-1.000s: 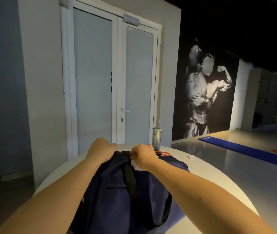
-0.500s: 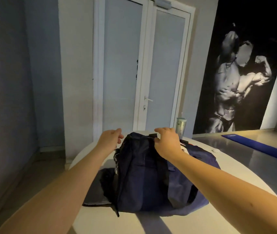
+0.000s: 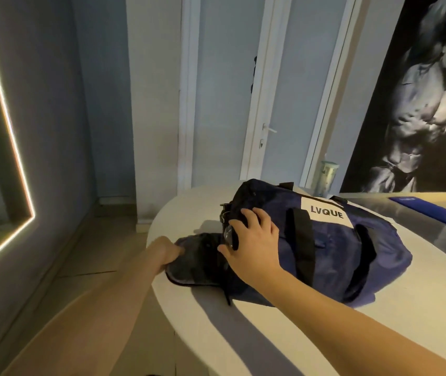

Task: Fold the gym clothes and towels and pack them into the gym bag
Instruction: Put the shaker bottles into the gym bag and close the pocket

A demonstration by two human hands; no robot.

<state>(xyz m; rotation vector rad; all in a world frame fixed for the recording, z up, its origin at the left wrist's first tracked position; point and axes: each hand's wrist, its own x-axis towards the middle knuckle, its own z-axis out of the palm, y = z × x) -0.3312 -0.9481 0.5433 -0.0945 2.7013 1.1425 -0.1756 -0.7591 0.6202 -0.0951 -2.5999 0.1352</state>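
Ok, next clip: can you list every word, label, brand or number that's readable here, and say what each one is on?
"LVQUE": black capitals on the white patch on the side of the navy gym bag.
Blue mat on the floor: a faint mark near its end, too blurred to read.
Tumbler behind the bag: patterned surface, no legible text.
Nothing else readable.
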